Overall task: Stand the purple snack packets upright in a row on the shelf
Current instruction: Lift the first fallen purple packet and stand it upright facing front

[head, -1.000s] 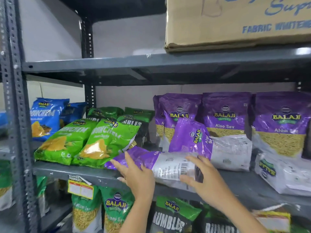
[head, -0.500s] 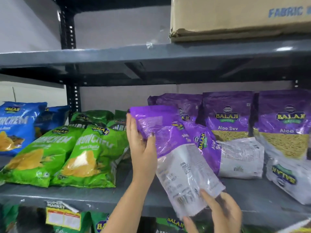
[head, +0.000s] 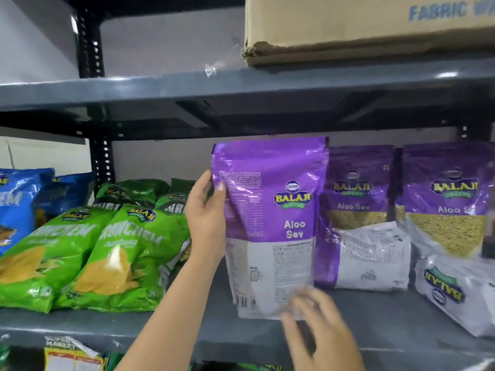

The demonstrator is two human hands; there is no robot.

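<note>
Head camera: the purple Aloo Sev packet (head: 270,210) is held upright, long axis vertical, its base on the shelf (head: 375,317), just left of the standing row. Its left edge is pinched by the left hand (head: 206,212); the blurred right hand (head: 318,325) is spread loose at its base, nearer the gap.

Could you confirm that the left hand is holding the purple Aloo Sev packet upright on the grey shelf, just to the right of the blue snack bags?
Not quite: in the head view, the left hand holds the purple Aloo Sev packet upright on the grey metal shelf, but just right of the green snack bags; the blue bags lie farther left.
</note>
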